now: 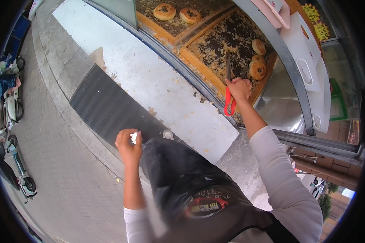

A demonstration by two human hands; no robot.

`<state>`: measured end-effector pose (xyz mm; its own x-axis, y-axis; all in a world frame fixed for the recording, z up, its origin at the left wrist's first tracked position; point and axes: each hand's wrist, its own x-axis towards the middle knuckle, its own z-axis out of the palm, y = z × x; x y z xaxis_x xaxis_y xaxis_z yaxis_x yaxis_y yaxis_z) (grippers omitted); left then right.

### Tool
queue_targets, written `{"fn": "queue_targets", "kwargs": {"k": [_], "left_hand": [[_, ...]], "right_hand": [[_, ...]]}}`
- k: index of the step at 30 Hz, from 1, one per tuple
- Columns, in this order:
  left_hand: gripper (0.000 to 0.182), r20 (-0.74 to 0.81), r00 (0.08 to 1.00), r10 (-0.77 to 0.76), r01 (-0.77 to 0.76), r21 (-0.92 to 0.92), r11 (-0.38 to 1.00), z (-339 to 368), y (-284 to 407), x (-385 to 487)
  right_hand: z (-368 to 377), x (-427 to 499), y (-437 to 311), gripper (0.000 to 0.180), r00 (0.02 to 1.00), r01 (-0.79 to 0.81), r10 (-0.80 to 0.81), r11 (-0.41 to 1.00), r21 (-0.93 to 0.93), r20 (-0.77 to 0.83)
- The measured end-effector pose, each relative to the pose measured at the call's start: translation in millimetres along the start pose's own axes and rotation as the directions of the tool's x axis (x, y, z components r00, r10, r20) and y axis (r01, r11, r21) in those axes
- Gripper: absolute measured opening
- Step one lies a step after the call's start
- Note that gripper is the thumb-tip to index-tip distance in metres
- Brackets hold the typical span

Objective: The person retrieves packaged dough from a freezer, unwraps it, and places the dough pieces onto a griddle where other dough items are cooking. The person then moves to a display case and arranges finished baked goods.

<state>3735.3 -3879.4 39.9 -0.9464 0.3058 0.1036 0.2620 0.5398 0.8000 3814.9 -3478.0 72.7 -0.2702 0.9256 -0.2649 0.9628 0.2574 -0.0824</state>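
My right hand (239,88) is inside the bakery display case, closed around metal tongs (228,65) with a red grip that hangs below the fingers. The blades of the tongs lie over a wood-edged tray (200,67) covered in pastry crumbs. Several round baked pastries (257,69) with dark seeds sit at the tray's right side, beyond my hand. On another crumb-strewn tray at the upper left are two more pastries (164,11). My left hand (129,145) is held up over the dark mat and pinches a small crumpled white thing (134,137), perhaps paper or thin plastic.
A worn white board (133,70) runs along the case's metal track (182,71). Beside it lies a black ribbed mat (115,100) on the step. White carton boxes (307,66) stand against the curved frame at right. Scooters (18,170) are parked on the paving at far left.
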Motion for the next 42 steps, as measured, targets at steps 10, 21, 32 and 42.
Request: {"fn": "queue_targets", "kwargs": {"k": [10, 21, 32, 42], "left_hand": [[0.025, 0.206, 0.793, 0.574, -0.552, -0.155, 0.819, 80.0, 43.9, 192.8], [0.027, 0.199, 0.761, 0.618, -0.555, -0.293, 0.778, 90.5, 34.0, 279.9], [0.025, 0.349, 0.799, 0.491, -0.41, -0.282, 0.868, 48.4, 12.5, 269.2], [0.021, 0.372, 0.782, 0.5, -0.352, -0.398, 0.847, 48.9, 24.5, 269.7]], "right_hand": [[3.6, 175.2, 88.0, 0.081, 0.885, -0.187, 0.284, 0.943, 0.276, -0.37], [-25.5, 210.4, 52.6, 0.083, 0.936, -0.011, 0.058, 0.991, 0.135, -0.348], [-9.8, 88.4, -289.0, 0.091, 0.802, 0.594, -0.597, 0.8, 0.082, 0.013], [-17.3, -21.5, -21.8, 0.064, 0.972, -0.202, 0.172, 0.96, -0.194, -0.163]]}}
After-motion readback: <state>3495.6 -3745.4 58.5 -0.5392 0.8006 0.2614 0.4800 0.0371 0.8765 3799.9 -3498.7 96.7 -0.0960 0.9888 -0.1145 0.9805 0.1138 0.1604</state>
